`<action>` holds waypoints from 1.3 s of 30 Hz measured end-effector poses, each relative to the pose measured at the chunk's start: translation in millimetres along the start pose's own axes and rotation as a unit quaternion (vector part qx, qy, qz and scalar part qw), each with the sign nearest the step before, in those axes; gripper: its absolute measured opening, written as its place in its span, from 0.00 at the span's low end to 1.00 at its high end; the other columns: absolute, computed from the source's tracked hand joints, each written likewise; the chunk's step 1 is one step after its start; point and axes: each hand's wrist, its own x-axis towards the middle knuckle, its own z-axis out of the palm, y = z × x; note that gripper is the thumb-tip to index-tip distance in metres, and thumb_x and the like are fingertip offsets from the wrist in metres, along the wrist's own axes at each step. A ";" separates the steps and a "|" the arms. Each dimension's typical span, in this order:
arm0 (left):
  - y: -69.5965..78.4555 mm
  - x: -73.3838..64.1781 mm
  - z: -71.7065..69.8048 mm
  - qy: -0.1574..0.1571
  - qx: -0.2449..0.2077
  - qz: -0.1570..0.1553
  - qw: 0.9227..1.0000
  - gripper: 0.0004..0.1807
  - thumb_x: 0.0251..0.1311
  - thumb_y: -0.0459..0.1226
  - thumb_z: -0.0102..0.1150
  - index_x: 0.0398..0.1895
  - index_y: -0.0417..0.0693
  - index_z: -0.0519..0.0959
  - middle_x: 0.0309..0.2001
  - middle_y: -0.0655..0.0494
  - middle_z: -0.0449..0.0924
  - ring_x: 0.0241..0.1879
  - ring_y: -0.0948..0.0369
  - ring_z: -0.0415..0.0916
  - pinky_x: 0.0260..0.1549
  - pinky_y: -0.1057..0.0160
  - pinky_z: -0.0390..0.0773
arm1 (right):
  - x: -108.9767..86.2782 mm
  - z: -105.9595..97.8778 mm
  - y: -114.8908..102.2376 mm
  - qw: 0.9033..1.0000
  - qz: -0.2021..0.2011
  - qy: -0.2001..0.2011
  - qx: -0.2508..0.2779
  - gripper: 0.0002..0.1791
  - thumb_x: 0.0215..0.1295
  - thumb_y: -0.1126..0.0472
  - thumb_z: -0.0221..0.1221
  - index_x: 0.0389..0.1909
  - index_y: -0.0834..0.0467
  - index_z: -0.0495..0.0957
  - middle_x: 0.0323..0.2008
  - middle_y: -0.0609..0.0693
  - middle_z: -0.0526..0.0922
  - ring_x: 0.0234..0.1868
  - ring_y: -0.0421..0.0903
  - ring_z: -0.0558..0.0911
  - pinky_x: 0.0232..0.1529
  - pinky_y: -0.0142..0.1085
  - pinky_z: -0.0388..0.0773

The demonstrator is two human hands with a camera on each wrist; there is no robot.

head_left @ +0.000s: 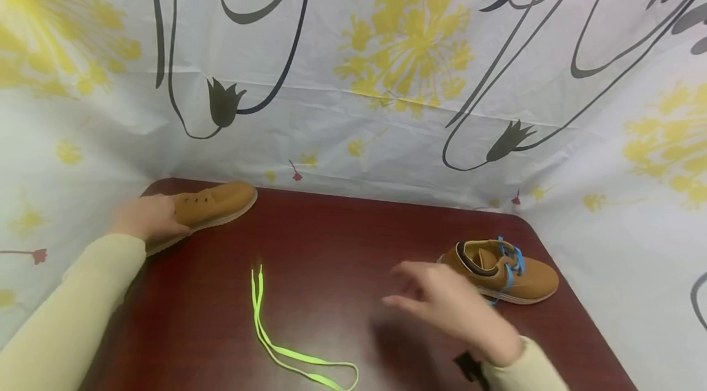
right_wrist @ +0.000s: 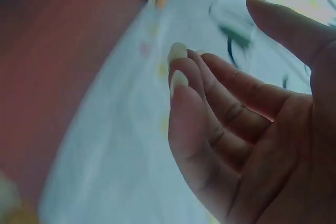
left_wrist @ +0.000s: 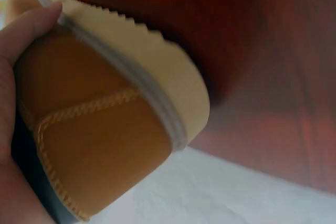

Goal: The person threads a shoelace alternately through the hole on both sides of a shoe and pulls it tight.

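My left hand [head_left: 146, 218] grips a tan shoe [head_left: 221, 202] by its heel half at the table's far left corner. Empty eyelets show on its front. In the left wrist view, the thumb lies along the side of the shoe [left_wrist: 105, 145], near its pale ridged sole. My right hand [head_left: 442, 299] hovers over the table's right part, holding nothing, with fingers loosely bent and thumb apart in the right wrist view. Behind it stands a second tan shoe [head_left: 530, 277], threaded with a blue lace [head_left: 518, 259]. A yellow-green shoelace [head_left: 270, 345] lies doubled on the table between the hands.
The dark red table [head_left: 331, 243] has rounded far corners. A white sheet [head_left: 309, 72] with yellow and grey flower prints hangs behind it and along both sides.
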 end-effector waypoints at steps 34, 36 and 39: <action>29.5 -28.7 11.6 0.056 0.010 -0.006 0.998 0.21 0.45 0.53 0.71 0.26 0.45 0.81 0.35 0.44 0.80 0.32 0.53 0.77 0.29 0.43 0.81 | 146.5 163.8 -161.3 0.953 0.046 -0.094 -0.283 0.08 0.64 0.52 0.66 0.41 0.47 0.81 0.36 0.42 0.80 0.30 0.39 0.82 0.21 0.35 0.79; 30.6 -30.0 11.9 0.055 0.009 -0.009 0.998 0.21 0.45 0.53 0.72 0.26 0.44 0.81 0.34 0.44 0.80 0.31 0.53 0.76 0.28 0.43 0.81 | 142.1 161.1 -155.1 0.955 0.036 -0.084 -0.281 0.05 0.62 0.56 0.68 0.37 0.46 0.83 0.35 0.42 0.82 0.30 0.39 0.83 0.21 0.35 0.79; 32.5 -32.0 12.4 0.055 0.006 -0.014 0.998 0.22 0.44 0.52 0.72 0.27 0.43 0.80 0.34 0.45 0.79 0.31 0.53 0.76 0.27 0.44 0.80 | 132.1 153.5 -137.5 0.966 0.016 -0.055 -0.253 0.06 0.59 0.63 0.68 0.28 0.47 0.84 0.31 0.44 0.85 0.27 0.42 0.85 0.20 0.37 0.80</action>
